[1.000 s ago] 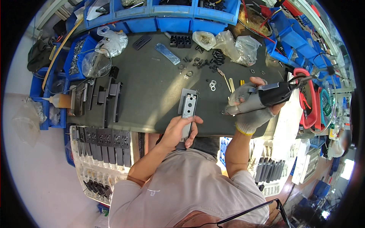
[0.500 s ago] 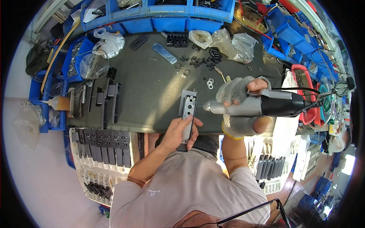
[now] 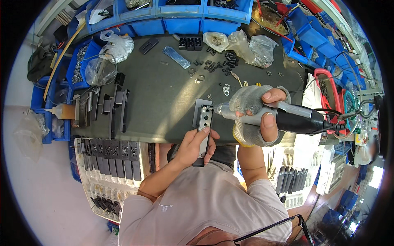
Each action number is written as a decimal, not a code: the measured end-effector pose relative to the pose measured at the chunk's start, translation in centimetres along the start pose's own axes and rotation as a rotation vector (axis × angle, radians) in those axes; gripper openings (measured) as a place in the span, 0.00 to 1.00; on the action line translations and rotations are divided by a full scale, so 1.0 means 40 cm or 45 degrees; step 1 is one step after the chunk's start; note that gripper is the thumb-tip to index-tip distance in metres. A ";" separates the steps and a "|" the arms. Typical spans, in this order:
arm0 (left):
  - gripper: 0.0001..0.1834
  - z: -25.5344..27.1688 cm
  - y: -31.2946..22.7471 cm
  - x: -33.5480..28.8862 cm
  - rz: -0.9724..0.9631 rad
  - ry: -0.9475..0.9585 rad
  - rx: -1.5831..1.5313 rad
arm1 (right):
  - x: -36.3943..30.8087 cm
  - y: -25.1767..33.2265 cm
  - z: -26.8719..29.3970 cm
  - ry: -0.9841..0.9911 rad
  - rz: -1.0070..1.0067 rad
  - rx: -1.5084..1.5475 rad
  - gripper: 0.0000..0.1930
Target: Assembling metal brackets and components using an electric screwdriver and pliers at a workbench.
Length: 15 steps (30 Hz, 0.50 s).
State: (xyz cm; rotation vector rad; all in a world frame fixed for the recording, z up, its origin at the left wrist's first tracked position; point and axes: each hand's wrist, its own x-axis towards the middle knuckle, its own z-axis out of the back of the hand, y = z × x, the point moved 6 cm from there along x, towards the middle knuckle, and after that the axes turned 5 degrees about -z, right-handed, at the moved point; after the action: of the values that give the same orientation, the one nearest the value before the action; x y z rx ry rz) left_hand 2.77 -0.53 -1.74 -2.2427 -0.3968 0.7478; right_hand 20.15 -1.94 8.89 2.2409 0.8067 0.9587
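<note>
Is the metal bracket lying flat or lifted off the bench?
Lifted: the left hand holds the metal bracket tilted at the bench edge, electric screwdriver tip against it.

blue bins (image 3: pixel 182 25), plastic bags (image 3: pixel 250 46) (clear), washers (image 3: pixel 226 88)

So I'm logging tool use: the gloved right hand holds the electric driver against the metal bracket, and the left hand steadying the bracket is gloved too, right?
Not quite: the left hand steadying the metal bracket is bare, as the head view shows. The gloved right hand does hold the electric driver against it.

Silver-and-black power tool (image 3: pixel 283 117) — grey metal plate (image 3: pixel 204 123) — dark green bench (image 3: pixel 164 98).
</note>
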 end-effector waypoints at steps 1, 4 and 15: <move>0.24 -0.002 -0.002 -0.002 -0.004 -0.008 0.013 | 0.000 0.003 -0.007 0.001 -0.012 0.007 0.22; 0.24 -0.002 0.002 -0.002 -0.011 -0.011 0.023 | -0.007 0.001 -0.022 -0.034 -0.184 -0.098 0.29; 0.23 -0.001 0.008 -0.006 -0.091 -0.030 0.150 | -0.022 0.009 -0.023 -0.112 -0.140 -0.119 0.25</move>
State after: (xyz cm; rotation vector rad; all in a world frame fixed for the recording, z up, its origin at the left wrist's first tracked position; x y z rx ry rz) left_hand 2.64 -0.89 -1.85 -2.1003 -0.4310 0.7413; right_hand 19.07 -2.57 9.29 2.1204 0.8199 0.8236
